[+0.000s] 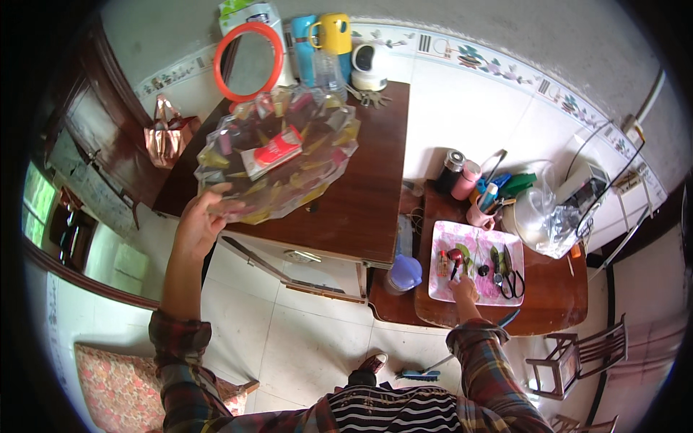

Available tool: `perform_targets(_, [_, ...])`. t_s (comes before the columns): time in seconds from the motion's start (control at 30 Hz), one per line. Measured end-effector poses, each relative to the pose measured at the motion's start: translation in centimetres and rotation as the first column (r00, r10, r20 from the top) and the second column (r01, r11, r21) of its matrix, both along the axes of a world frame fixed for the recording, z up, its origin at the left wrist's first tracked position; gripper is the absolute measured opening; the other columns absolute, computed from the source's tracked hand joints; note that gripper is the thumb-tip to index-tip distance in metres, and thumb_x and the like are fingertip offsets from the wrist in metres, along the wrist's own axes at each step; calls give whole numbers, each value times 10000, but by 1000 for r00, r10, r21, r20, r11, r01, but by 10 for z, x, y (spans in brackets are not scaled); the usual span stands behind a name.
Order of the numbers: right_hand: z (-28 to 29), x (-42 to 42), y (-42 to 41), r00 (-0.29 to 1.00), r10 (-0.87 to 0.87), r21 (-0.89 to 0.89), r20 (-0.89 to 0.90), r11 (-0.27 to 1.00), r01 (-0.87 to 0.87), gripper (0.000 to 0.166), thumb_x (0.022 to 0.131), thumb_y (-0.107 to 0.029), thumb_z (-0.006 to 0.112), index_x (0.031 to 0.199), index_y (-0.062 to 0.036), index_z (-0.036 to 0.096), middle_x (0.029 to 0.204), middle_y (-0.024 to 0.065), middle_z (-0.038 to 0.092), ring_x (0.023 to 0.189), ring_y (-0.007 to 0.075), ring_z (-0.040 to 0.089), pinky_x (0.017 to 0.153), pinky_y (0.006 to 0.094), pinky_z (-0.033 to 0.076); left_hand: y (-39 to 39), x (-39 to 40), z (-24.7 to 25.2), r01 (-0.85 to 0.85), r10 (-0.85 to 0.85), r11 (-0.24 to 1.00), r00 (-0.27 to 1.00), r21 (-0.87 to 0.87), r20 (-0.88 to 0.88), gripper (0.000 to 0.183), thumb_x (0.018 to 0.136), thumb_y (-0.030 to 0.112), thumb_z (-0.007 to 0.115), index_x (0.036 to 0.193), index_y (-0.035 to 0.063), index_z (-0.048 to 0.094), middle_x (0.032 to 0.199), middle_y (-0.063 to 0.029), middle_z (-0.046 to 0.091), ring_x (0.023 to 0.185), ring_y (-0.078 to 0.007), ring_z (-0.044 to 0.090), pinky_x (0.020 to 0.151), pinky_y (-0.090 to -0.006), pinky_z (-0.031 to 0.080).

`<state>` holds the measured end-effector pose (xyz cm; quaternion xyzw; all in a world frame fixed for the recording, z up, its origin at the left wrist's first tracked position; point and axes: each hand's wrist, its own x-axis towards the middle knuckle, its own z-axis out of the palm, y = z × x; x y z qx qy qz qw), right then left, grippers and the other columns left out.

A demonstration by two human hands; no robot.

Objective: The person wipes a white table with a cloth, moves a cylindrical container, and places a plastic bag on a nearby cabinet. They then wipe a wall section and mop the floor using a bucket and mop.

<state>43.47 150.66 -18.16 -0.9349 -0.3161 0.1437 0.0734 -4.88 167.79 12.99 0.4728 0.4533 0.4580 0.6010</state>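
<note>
My left hand is at the near left rim of a clear plastic tray with coloured facets, over a dark wooden cabinet. A red and white packet lies in the tray. Whether the fingers grip the rim cannot be told. My right hand touches the stem end of a tobacco pipe on a pink floral tray; its grip is partly hidden. Beside the pipe lie a small red-capped bottle, green leaves, a round black object, a wristwatch and black-handled scissors.
Behind the clear tray stand a red-framed mirror, a yellow jug and a white camera. Bottles, a pink mug and a bagged pot line the floral tray's far side. A lidded purple container sits left.
</note>
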Motion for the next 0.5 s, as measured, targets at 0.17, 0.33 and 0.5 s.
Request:
perform_targets(0.17, [79,-11,29,999,53,413,-1,909,-48,349,750,-377,556,978,-113,571,966,127,574,824,294,576,696,396,431,12,1,6,-34,31,997,999,-64,-37,361,819,309,509,1059,39,518,827,-113,632,668,-95,545,609,-190,407])
perform_targets(0.33, [295,-106,87,865,469,850,178,370,-375,207,757,-126,615,945,-53,570,809,87,585,689,180,565,621,297,454,-12,0,11,-161,153,983,985,-92,-83,522,852,471,425,1164,53,426,881,-99,608,711,-134,591,582,-199,417])
perform_targets(0.5, [370,-176,178,186,774,408,605,-101,-907,422,695,-137,651,1091,-73,517,1012,124,558,940,298,503,844,349,412,-59,-8,-10,-274,286,948,957,162,-57,333,863,261,475,1148,89,452,838,-64,614,608,-96,581,510,-170,422])
